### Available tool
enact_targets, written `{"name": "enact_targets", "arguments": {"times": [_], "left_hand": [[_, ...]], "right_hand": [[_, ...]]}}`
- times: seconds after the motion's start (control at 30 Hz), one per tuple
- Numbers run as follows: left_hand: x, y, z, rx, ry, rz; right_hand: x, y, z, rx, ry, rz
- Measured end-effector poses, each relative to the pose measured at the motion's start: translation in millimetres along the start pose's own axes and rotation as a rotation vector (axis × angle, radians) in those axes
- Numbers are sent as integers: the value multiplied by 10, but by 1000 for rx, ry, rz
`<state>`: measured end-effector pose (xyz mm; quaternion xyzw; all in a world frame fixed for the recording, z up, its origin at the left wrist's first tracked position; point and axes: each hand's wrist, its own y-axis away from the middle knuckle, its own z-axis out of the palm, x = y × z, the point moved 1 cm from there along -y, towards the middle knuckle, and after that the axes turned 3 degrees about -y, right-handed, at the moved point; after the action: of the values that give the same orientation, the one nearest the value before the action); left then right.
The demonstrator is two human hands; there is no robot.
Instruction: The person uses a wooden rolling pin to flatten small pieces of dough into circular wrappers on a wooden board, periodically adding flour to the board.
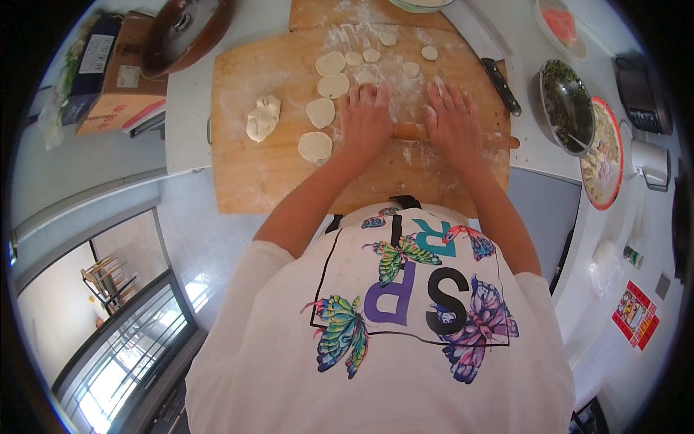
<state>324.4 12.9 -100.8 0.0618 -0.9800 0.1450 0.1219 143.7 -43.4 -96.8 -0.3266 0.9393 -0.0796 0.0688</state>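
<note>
A wooden rolling pin (410, 132) lies across the floured wooden board (260, 184). My right hand (454, 122) is laid over it, fingers stretched forward, and the pin's end shows beyond the wrist. My left hand (366, 116) covers the pin's other end, palm down. A small dough disc (368, 77) sits just ahead of my left fingertips. Left of that hand, larger rolled dough rounds (320, 113) form a column. Several small dough pieces (411, 70) are scattered ahead of my hands. Farther left rests an uneven dough lump (263, 118).
A cleaver (500, 87) lies at the board's right edge. Beyond it stand a metal bowl of chopped greens (566, 106) and a red-rimmed tray (603, 198) holding dumplings. A cardboard box (127, 81) and a glass pot lid (181, 38) are at left.
</note>
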Motion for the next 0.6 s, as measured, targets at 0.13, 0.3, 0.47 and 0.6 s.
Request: {"name": "enact_targets", "arguments": {"times": [0.13,0.3,0.47,0.6], "left_hand": [[-45,-253,75,87,-60,79],[-23,124,64,-114,227,-24],[28,76,-124,-388,574,149],[63,12,-28,-471,557,128]], "right_hand": [[99,-226,128,54,-12,56],[-57,154,-28,-14,56,-13],[-64,351,-4,20,19,-5],[-105,438,-58,72,27,-45]]}}
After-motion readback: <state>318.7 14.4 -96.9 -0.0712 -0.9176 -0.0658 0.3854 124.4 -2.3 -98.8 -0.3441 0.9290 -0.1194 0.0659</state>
